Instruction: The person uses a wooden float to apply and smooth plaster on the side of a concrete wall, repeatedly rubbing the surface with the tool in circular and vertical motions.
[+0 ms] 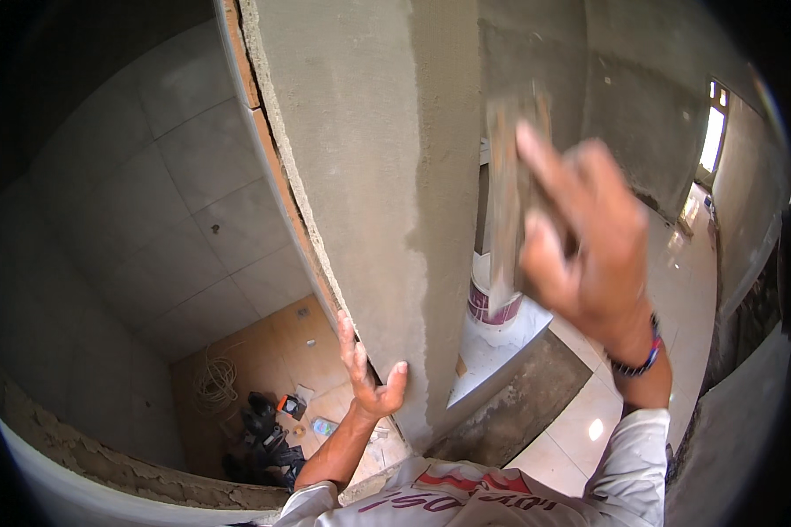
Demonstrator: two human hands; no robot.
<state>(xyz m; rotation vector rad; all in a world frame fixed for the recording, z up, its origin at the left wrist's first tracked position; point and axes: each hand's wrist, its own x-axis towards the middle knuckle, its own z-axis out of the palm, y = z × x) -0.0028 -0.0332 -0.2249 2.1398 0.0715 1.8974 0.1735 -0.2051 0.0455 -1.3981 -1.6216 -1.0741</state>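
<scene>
A plastered wall column (343, 149) stands upright before me, with a darker damp-looking strip along its right side and a rough edge on the left. My left hand (369, 382) rests on that left edge, fingers stretched out and thumb apart, holding nothing. At the column's right, my right hand (593, 241) grips a wooden float (505, 220), blurred by motion, with the index finger lying along it. Behind the float's lower end is a white and purple bucket (482, 307), partly hidden.
At left below is a tiled room (198, 211) with coiled cable (215, 382), dark bags (268, 430) and small items on its floor (193, 378). At right lie a rough concrete ledge (527, 395), a tiled floor (576, 439) and a narrow window (714, 132).
</scene>
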